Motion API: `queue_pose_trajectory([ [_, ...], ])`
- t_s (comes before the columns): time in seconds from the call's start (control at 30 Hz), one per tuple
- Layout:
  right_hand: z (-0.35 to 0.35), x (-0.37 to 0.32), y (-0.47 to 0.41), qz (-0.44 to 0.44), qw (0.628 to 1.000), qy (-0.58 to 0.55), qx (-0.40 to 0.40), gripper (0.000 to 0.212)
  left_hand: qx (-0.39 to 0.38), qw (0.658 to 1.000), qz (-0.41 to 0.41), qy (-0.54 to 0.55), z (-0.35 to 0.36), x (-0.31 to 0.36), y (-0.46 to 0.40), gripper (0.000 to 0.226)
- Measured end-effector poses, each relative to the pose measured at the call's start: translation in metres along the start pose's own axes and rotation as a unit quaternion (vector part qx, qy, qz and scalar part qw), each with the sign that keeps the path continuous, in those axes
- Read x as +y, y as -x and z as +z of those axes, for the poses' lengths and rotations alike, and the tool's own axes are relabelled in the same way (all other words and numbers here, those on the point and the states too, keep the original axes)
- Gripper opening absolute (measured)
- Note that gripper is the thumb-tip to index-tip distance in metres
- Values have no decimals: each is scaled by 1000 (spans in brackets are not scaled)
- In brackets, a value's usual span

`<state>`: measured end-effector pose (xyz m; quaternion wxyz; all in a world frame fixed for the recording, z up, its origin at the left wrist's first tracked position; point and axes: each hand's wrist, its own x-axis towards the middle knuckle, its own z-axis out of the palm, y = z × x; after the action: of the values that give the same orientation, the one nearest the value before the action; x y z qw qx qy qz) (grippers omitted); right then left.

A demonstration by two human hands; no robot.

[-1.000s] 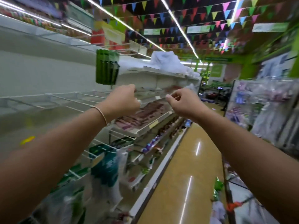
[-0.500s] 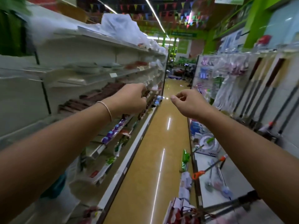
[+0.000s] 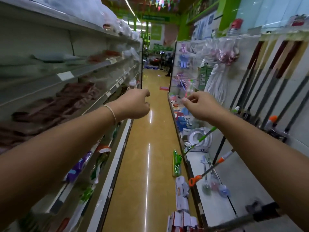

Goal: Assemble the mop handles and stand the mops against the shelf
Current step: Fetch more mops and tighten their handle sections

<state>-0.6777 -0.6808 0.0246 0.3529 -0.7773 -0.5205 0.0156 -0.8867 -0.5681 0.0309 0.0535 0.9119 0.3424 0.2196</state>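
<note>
Both my arms reach forward over the aisle. My left hand [image 3: 133, 104] is curled into a loose fist with nothing visible in it. My right hand [image 3: 200, 106] has thumb and forefinger pinched together, and I see nothing between them. Below my right arm, an orange-tipped mop handle [image 3: 212, 168] and a green-tipped mop handle [image 3: 200, 138] lie slanted on the low right shelf [image 3: 234, 181]. A white string mop head [image 3: 215, 84] hangs further back. Several dark mop handles [image 3: 250, 91] lean upright against the right wall panel. A grey pole [image 3: 242, 221] crosses the bottom right corner.
The left shelving [image 3: 66, 76] holds folded brownish cloths and packaged goods. A glossy yellow floor [image 3: 147, 148] runs down the aisle. A green packet [image 3: 177, 163] and white-red boxes [image 3: 182, 198] sit on the floor by the right shelf base. A round white item [image 3: 199, 139] lies on the low shelf.
The view has swung from the left shelves toward the aisle and right shelf. Both hands stay stretched forward and have drifted slightly apart and lower in view.
</note>
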Motion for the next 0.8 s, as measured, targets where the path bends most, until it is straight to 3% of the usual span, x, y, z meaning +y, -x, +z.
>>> queue_pose_trajectory([
  [0.53,91,74,-203,14,1000,-4,0,27,-40,999,1,26,95,-89,-196,45],
  [0.8,129,147,-354,49,995,4,-84,61,-76,996,-28,22,148,-119,-350,47],
])
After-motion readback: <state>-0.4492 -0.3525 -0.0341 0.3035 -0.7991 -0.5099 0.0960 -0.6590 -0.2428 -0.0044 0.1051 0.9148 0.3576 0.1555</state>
